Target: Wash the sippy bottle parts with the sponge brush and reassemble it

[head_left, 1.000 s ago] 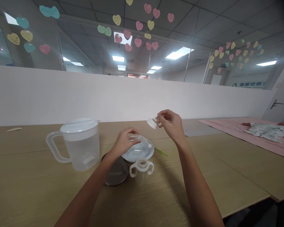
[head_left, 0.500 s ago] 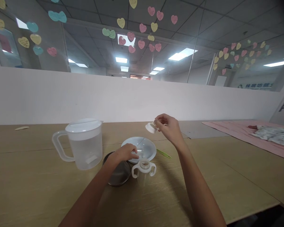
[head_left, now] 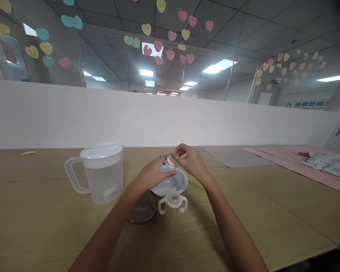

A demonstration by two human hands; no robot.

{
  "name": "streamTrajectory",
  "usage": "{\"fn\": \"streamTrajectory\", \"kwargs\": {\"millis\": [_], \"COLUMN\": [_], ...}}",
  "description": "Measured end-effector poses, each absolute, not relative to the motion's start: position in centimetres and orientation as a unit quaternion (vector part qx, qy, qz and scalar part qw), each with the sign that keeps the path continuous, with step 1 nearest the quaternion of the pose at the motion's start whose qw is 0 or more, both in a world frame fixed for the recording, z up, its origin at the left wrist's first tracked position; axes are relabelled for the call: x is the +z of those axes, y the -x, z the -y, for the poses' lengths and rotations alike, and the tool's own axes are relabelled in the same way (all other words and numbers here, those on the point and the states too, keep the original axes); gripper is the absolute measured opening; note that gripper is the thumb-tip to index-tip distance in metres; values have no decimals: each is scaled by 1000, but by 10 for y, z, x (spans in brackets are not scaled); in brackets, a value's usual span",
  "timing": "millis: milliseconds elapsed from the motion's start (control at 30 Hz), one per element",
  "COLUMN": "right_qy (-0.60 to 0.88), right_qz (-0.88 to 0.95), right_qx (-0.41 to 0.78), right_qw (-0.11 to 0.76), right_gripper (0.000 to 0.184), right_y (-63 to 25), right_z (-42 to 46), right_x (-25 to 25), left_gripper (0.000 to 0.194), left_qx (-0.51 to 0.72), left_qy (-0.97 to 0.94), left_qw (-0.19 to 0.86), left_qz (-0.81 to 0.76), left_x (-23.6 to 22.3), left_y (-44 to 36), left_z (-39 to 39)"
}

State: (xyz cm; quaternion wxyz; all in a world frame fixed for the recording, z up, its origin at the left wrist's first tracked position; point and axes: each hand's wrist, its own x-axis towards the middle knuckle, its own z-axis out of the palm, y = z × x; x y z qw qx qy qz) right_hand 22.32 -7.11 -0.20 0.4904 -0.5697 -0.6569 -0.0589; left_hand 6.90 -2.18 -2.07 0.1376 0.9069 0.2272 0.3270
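In front of me stands a clear baby bottle with a white two-handled collar, its mouth uncovered. Above and behind it, my right hand pinches a white bottle nipple top from above. My left hand is at the left side of this top, fingertips by its rim and thumb stretched out below it. Whether the left fingertips touch the rim is hard to tell. Under the hands sits a white bowl holding a clear piece, partly hidden by my left hand.
A lidded clear pitcher with liquid stands left. A dark round metal dish lies beside the bottle, partly behind my left forearm. Green tongs lie right of the bowl. A pink cloth with patterned fabric is far right.
My right hand has brought the nipple top left and down, over the bowl. My left hand has risen from the bowl's near side to meet it.
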Motion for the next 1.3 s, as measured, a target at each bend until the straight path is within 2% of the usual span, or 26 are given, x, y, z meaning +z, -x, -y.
{"fn": "streamTrajectory", "kwargs": {"millis": [133,300,467,767,900,1000,1133,1300], "right_qy": [574,538,494,454,469,496,562,690], "right_qz": [674,740,778,743,710,700,691,701], "right_qx": [-72,-22,118,391,454,451,400,140], "right_qw": [459,402,370,299,267,245,216,114], "right_gripper": [16,30,39,55,64,61,42,28], "right_y": [-214,-211,-222,-258,-269,-269,-268,-270], "right_z": [69,74,80,83,66,51,36,21], "right_x": [-8,-8,-2,1,-15,-29,-44,-58], "left_gripper": [31,34,32,33,39,41,37,28], "left_qx": [345,395,334,268,229,198,145,63], "left_qy": [-891,-890,-926,-947,-951,-952,-952,-937], "left_qw": [93,63,27,102,96,59,-1,-27], "left_qz": [-279,-220,-174,-147,-183,-224,-271,-342], "left_x": [-23,-21,-13,-9,-23,-39,-57,-75], "left_y": [-73,-69,-59,-61,-67,-71,-72,-69], "left_z": [24,17,19,31,21,7,-11,-24]}}
